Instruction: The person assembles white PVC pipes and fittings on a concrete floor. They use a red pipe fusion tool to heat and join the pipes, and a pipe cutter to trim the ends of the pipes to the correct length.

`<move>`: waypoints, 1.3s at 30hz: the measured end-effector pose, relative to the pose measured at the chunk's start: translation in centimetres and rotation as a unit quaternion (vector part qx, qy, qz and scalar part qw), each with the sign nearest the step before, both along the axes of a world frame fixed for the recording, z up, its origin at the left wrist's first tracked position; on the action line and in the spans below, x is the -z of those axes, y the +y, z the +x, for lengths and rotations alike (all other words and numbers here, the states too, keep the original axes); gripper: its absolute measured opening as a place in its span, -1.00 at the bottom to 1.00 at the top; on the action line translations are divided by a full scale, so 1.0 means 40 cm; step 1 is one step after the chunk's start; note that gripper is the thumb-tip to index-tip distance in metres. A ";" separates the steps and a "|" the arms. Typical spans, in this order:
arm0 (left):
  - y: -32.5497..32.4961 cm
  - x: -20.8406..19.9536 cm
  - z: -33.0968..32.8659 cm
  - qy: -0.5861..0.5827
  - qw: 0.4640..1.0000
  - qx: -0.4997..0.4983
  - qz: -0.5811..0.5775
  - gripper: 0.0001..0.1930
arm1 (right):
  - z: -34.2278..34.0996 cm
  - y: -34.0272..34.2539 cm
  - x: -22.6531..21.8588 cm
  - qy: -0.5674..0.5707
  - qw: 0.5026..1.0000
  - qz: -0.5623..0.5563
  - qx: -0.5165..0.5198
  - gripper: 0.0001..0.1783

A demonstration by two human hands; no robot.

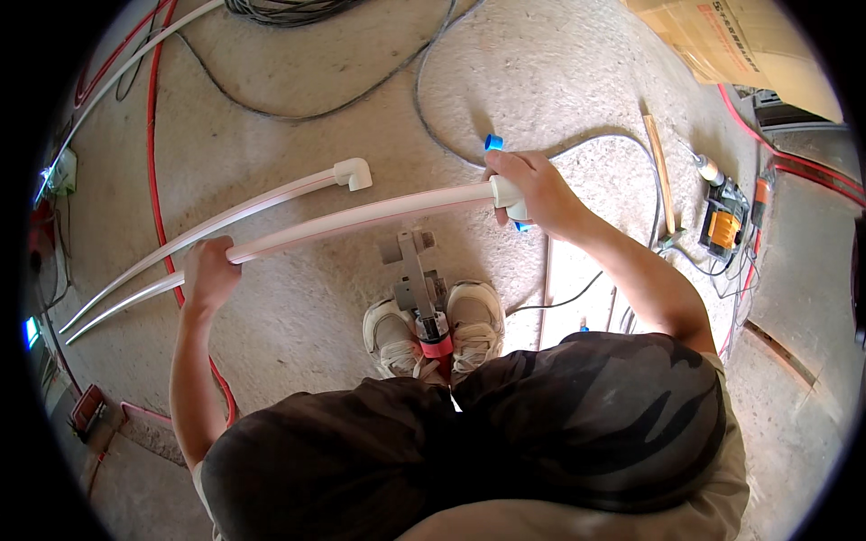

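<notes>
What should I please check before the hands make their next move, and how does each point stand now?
1. Left hand closed around the red-striped white pipe: ok.
2. Right hand gripping the white fitting at the pipe's end: ok.
3. Fitting fully seated: cannot tell; the joint's inside is hidden.
4. Pipe fusion welder between the shoes, out of both hands: ok.
5. Welder hot: cannot tell.
6. Claw-side hammer away from both hands: ok.

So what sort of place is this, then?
Probably a building or renovation site: the floor looks like rough bare concrete, a wooden-handled hammer lies on it, and the left hand grips a long white pipe.
</notes>
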State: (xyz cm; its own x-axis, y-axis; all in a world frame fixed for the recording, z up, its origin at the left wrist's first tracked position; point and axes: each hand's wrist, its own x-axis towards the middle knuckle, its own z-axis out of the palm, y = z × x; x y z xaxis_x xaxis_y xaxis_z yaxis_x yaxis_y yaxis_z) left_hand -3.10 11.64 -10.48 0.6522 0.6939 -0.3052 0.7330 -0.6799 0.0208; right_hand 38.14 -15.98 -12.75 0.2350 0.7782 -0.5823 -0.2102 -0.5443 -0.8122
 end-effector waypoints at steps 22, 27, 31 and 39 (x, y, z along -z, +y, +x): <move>0.035 0.039 0.023 0.053 0.998 -0.019 -0.037 -0.83 | -0.026 -0.037 0.012 -0.004 1.000 0.028 -0.012 -0.68; 0.040 0.061 -0.012 0.059 0.998 -0.008 -0.034 -0.85 | -0.038 -0.023 -0.004 -0.017 1.000 0.010 -0.023 -0.66; 0.065 0.070 -0.015 0.052 0.998 0.004 -0.047 -0.87 | -0.015 -0.048 0.023 0.032 0.996 0.067 -0.056 -0.64; 0.090 0.103 -0.035 0.085 0.996 0.001 -0.013 -0.90 | -0.044 -0.013 0.063 -0.045 0.997 0.040 -0.041 -0.66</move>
